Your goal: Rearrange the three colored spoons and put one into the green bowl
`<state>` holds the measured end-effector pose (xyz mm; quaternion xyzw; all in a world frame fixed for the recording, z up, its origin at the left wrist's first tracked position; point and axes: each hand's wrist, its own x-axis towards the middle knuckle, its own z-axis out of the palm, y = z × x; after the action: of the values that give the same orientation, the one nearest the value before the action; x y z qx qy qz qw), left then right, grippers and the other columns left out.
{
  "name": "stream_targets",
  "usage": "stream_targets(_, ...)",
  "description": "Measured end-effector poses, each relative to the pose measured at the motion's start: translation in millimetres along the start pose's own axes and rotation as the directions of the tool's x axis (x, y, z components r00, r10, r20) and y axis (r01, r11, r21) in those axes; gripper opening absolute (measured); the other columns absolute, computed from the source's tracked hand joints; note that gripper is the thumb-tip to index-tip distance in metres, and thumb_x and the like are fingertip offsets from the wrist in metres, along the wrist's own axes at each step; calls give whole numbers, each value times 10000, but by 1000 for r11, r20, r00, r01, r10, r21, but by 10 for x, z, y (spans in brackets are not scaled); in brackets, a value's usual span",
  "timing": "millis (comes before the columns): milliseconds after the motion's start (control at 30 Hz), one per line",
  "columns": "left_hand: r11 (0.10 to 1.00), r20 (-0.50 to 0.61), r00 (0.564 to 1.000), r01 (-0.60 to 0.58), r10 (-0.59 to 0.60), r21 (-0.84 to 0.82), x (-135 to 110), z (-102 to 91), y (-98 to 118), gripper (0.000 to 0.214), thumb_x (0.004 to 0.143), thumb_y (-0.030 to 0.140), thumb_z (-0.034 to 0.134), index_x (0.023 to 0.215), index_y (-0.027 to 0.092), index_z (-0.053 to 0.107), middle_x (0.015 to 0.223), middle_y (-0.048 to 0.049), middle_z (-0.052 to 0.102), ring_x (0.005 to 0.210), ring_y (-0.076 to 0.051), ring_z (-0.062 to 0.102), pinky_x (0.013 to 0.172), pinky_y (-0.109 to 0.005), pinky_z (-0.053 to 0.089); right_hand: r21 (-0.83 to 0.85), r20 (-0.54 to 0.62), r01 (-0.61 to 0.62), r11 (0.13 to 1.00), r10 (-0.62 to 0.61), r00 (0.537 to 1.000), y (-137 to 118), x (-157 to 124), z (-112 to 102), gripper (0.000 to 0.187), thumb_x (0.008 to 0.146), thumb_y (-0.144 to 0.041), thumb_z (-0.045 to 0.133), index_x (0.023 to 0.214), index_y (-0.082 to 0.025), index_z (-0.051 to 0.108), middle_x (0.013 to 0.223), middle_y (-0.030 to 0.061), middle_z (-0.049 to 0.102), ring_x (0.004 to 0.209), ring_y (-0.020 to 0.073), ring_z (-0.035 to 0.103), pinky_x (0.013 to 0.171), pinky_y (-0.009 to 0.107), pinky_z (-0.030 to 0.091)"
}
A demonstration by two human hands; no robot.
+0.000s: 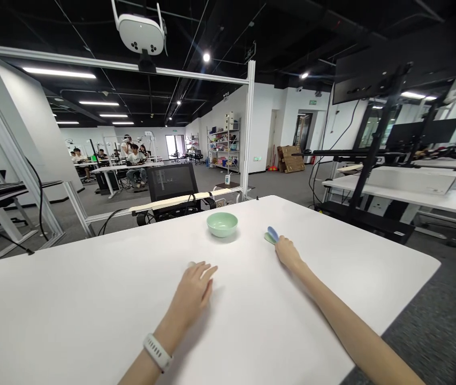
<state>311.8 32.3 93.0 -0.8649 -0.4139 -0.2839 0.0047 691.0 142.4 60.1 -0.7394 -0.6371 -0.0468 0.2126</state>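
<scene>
My right hand (287, 252) is closed round the near end of a blue spoon (272, 233), whose rounded head points away to the left. Directly under it is a pale green piece (268, 238), perhaps another spoon; I cannot tell whether the hand grips that too. A light green bowl (222, 224) stands upright on the white table (103, 299), left of the spoon. My left hand (191, 291) is held palm down in front of the bowl, fingers stretched and slightly apart. Just beyond its fingers a small whitish rounded thing (191, 264) shows, mostly hidden.
A metal frame (249, 128) rises behind the table's far edge, with a black office chair (173, 184) beyond it. On the right are a black monitor stand (372, 155) and another white desk (404, 195). Several people sit at desks far back on the left.
</scene>
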Motion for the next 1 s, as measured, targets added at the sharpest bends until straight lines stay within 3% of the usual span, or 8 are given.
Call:
stream_targets(100,996,75,997,8,-2,-86,162,200,278,414,1035,230,418,1390,227,632,1377,-131,730,1331,-277,651,1130,-557,546,81,103,-60,995,51,993,-119,-53,21,243,1011,-167,463,1136,-154,671,983,168,750,952,287,742,836,351,522)
stream_targets(233,992,132,991,49,-34,-117,366,459,543,447,1028,222,412,1433,183,595,1409,-161,703,1330,-269,650,1135,-493,551,307,191,-14,952,-48,980,-518,-229,30,161,1027,-229,501,986,-194,653,956,113,763,891,249,725,780,307,505)
stream_targets(367,983,193,978,110,-81,-145,568,684,699,523,1026,234,370,1502,75,518,1519,-235,616,1445,-302,567,1221,-489,475,391,234,-36,920,-61,970,-889,-412,41,117,973,-200,568,882,-196,643,920,98,753,831,233,697,717,289,466)
stream_targets(467,975,228,968,149,-108,-167,686,811,754,566,1015,260,389,1533,47,471,1595,-248,547,1514,-313,496,1271,-486,409,387,237,-72,919,-24,971,-998,-478,13,105,967,-194,589,879,-180,645,943,111,745,839,220,685,705,273,435)
stream_targets(700,965,281,951,188,-131,-185,781,986,794,791,985,436,539,1635,55,298,1727,-237,366,1608,-333,350,1299,-484,343,473,230,-102,875,-11,973,-893,-451,-112,195,997,-210,570,809,-188,616,837,82,741,740,184,647,656,265,397)
stream_targets(900,964,254,951,219,-178,-147,809,1013,856,680,990,451,573,1551,89,444,1608,-216,525,1500,-344,471,1241,-483,380,379,177,-138,915,74,981,-555,-258,-181,229,1042,-323,573,998,-138,700,958,140,781,828,228,705,699,281,429)
stream_targets(1000,962,235,949,243,-210,-122,860,1042,903,684,960,509,625,1503,111,503,1509,-191,601,1414,-346,529,1189,-484,421,314,177,-160,936,108,978,-278,-128,-209,240,1047,-271,565,1118,-97,713,1035,175,795,912,254,736,752,284,458)
